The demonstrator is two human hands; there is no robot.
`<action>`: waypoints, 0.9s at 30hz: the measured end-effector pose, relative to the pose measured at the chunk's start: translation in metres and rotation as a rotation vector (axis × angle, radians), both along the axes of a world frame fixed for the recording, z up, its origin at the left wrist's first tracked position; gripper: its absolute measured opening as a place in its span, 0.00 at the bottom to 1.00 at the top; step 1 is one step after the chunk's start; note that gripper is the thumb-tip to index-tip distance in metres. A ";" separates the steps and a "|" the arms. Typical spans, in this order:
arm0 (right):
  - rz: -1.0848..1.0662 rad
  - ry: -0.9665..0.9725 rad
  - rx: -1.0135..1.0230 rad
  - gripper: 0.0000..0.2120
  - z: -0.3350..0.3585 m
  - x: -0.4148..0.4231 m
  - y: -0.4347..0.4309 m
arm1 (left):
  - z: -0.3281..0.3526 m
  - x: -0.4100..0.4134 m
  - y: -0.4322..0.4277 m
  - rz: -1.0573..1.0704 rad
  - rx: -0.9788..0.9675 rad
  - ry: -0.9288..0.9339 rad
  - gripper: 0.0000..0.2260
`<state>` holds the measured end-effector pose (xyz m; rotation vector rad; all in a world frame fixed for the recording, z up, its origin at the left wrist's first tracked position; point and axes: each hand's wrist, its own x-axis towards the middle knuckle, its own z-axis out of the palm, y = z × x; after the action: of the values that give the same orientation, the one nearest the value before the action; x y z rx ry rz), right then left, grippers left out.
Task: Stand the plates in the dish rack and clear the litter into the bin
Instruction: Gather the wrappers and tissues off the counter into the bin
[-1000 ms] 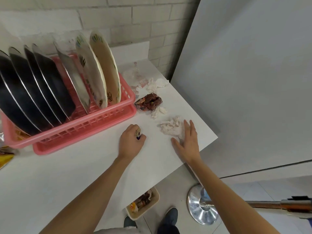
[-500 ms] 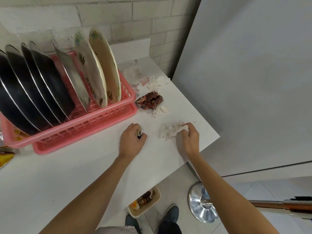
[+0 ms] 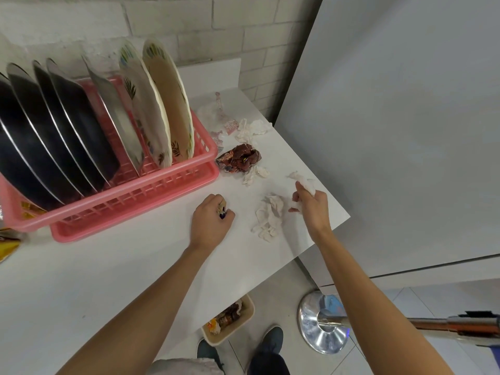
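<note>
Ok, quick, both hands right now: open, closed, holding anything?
Left hand: closed round a small wrapper.
Right hand: gripping a crumpled white tissue.

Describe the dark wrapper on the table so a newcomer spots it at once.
Start at the pink rack of plates on the white table. The wrapper lies just off the rack's right front corner. It is the only glossy, reddish-brown crumple; the litter around it is white tissue or clear film.
</note>
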<state>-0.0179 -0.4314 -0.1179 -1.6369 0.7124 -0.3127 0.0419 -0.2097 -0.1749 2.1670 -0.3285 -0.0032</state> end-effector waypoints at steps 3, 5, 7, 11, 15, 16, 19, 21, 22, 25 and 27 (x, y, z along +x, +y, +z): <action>0.087 -0.046 0.032 0.12 0.008 0.000 -0.004 | 0.000 0.000 0.000 0.003 0.002 0.000 0.10; 0.136 -0.057 0.082 0.10 0.013 -0.002 -0.005 | 0.000 0.000 0.000 0.006 0.005 0.001 0.10; 0.146 -0.012 0.116 0.14 0.016 -0.003 -0.008 | 0.000 0.000 0.000 0.004 0.005 0.000 0.10; 0.228 0.113 0.186 0.09 0.023 -0.006 -0.009 | 0.000 0.000 0.000 0.002 0.002 -0.008 0.11; 0.287 0.137 0.406 0.07 0.029 -0.012 -0.011 | 0.000 0.000 0.000 0.000 0.009 -0.008 0.10; 0.300 0.139 0.434 0.09 0.029 -0.013 -0.011 | 0.000 0.000 0.000 -0.001 0.010 -0.008 0.10; 0.276 0.175 0.441 0.22 0.029 -0.014 -0.012 | 0.000 0.000 0.000 -0.002 0.013 -0.009 0.09; 0.221 0.209 0.343 0.28 0.029 -0.012 -0.009 | 0.000 0.000 0.000 -0.002 0.013 -0.008 0.09; 0.195 0.221 0.296 0.29 0.029 -0.012 -0.006 | 0.000 -0.001 0.000 -0.003 0.014 -0.007 0.09; 0.178 0.263 0.201 0.29 0.029 -0.011 -0.001 | 0.001 -0.001 0.000 -0.003 0.012 0.000 0.10; 0.245 0.300 0.148 0.23 0.030 -0.012 -0.001 | 0.001 -0.001 0.000 -0.005 0.008 0.000 0.10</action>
<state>-0.0301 -0.4329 -0.0875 -1.6247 0.7302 0.1624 0.0411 -0.2099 -0.1734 2.1741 -0.3347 -0.0070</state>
